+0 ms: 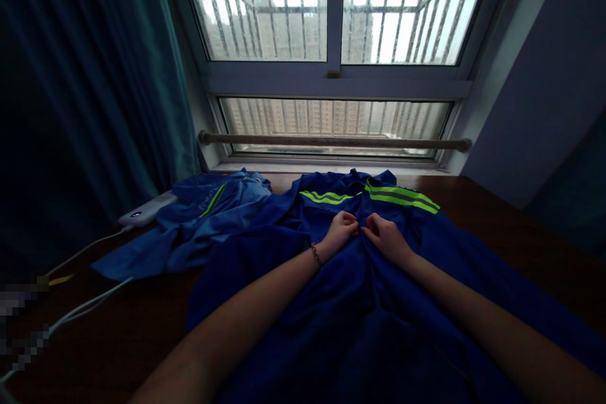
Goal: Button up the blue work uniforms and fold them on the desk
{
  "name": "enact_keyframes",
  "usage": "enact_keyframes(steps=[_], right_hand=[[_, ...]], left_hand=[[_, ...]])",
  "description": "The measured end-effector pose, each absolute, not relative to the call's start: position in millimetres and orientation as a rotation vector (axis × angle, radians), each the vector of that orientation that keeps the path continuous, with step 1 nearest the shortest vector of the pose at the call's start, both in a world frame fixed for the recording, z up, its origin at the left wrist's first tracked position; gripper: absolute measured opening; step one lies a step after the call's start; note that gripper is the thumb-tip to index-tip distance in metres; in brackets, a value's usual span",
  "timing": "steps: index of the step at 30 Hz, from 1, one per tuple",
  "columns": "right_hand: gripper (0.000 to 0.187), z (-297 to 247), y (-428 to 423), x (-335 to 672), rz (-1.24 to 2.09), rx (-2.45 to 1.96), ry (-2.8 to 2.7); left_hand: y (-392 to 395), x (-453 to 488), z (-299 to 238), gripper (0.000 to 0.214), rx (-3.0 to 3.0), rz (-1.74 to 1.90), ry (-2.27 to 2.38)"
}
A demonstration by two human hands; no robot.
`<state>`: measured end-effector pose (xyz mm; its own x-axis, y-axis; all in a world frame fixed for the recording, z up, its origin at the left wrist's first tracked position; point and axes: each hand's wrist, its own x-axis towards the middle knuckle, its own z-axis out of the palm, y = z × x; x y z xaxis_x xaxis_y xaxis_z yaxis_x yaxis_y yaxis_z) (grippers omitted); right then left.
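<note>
A dark blue jacket point(360, 303) with neon green stripes lies spread on a dark wooden surface point(497, 221) below a window. My left hand point(341, 230) and my right hand point(386, 237) meet at the jacket's middle front, just under the stripes. Both pinch the fabric there with closed fingers, almost touching each other. A thin bracelet sits on my left wrist. A second, lighter blue garment point(199, 227) with a green stripe lies crumpled to the left, touching the jacket.
A white device point(144, 210) with white cables point(80, 309) lies at the left edge. A dark teal curtain point(85, 88) hangs on the left. A barred window point(331, 6) with a rail point(331, 140) stands behind, a wall at right.
</note>
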<state>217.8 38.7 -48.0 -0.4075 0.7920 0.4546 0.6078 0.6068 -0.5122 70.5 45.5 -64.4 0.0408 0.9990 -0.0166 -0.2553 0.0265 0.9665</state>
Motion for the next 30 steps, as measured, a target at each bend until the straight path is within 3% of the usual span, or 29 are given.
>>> enact_keyframes(steps=[7, 11, 17, 25, 30], right_hand=[[0.027, -53, 49, 219, 0.506, -1.090, -2.117], [0.031, -48, 58, 222, 0.814, -1.214, -2.029], [0.017, -29, 63, 232, 1.395, -1.434, -1.858], [0.024, -24, 59, 223, 1.464, -1.509, -1.540], [0.015, -40, 59, 214, 1.484, -1.314, -1.379]], left_hand=[[46, 73, -72, 0.020, 1.245, 1.281, 0.943], [52, 71, -78, 0.028, 1.305, 1.257, 0.957], [89, 60, -81, 0.022, 1.508, 1.275, 1.325], [144, 47, -43, 0.013, 1.719, 1.140, 1.604], [106, 65, -13, 0.012, 1.873, 1.159, 1.609]])
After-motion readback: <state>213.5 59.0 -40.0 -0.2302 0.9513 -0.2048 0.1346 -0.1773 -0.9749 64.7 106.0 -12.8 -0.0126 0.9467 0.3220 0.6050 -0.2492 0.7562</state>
